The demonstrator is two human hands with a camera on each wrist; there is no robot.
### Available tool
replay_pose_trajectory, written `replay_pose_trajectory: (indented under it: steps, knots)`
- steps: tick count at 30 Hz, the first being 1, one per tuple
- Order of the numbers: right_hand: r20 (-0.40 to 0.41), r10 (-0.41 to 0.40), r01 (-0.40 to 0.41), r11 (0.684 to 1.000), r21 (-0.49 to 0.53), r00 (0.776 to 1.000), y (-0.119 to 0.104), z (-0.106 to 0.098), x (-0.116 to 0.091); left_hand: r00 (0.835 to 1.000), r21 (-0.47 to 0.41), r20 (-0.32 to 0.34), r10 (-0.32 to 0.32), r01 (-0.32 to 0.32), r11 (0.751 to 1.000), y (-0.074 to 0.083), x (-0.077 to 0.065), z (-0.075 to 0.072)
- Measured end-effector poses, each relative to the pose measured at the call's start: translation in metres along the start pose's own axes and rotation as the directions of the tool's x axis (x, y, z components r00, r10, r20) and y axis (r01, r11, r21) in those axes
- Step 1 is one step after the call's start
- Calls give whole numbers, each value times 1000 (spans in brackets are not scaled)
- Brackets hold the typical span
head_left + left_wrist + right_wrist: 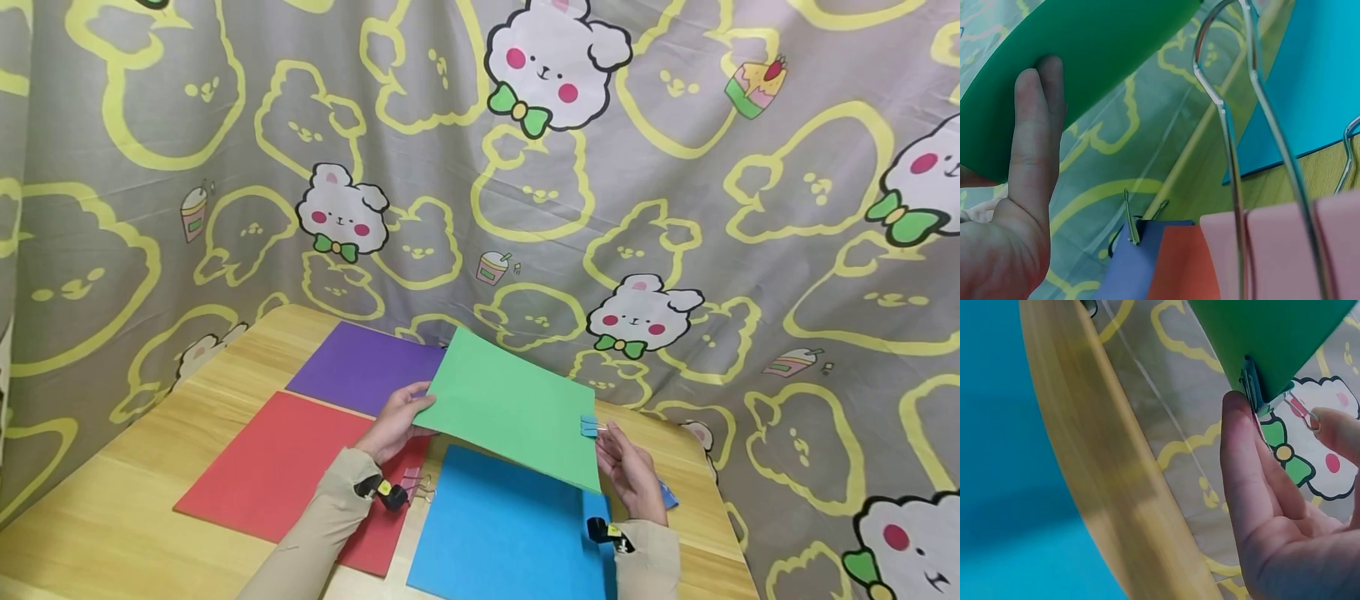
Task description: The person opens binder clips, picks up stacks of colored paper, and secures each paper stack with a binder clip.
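Note:
A green sheet (510,400) is held up, tilted, above the table. My left hand (397,421) grips its left edge, the thumb on top and fingers flat against the underside, as the left wrist view shows. At the right edge a small blue binder clip (588,426) is clamped on the sheet. My right hand (630,471) pinches the clip's wire handles, with the thumb (1338,431) at one handle and the fingers (1244,462) along the other. Below the green sheet lies a blue sheet (502,525), partly covered by it in the head view.
Left of the blue sheet lies a red sheet (277,467) with a pink binder clip (411,482) on its right edge. Behind it is a purple sheet (360,367). A small blue object (667,495) shows beyond my right wrist. A patterned curtain (420,167) hangs behind the wooden table (135,500).

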State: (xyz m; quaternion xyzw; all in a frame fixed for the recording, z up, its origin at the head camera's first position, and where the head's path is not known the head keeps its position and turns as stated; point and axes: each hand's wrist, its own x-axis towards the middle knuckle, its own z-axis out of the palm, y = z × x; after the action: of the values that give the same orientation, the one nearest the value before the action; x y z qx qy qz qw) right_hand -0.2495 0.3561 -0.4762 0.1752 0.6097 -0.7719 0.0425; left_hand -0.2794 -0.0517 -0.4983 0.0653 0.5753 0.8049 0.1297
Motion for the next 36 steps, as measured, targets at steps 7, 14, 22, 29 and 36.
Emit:
replay_pose_trajectory:
  steps: [7,14,22,29,36]
  knots:
    - [8,18,-17,999,-49,1000,2,1,2,1000,-17,-18,-6,6,1000,0,1,1]
    - [27,25,-23,999,-49,999,2,3,3,1000,-18,-23,-2,2,1000,-1,2,1]
    - [34,6,-4,998,-63,999,3,3,3,999,-31,-38,-7,5,1000,1,2,2]
    - [25,-11,13,996,-84,1000,1,4,2,999,-23,-50,-6,5,1000,1,1,2]
    - [13,-34,35,996,-83,999,-1,5,-2,999,-23,-45,-11,10,1000,2,0,2]
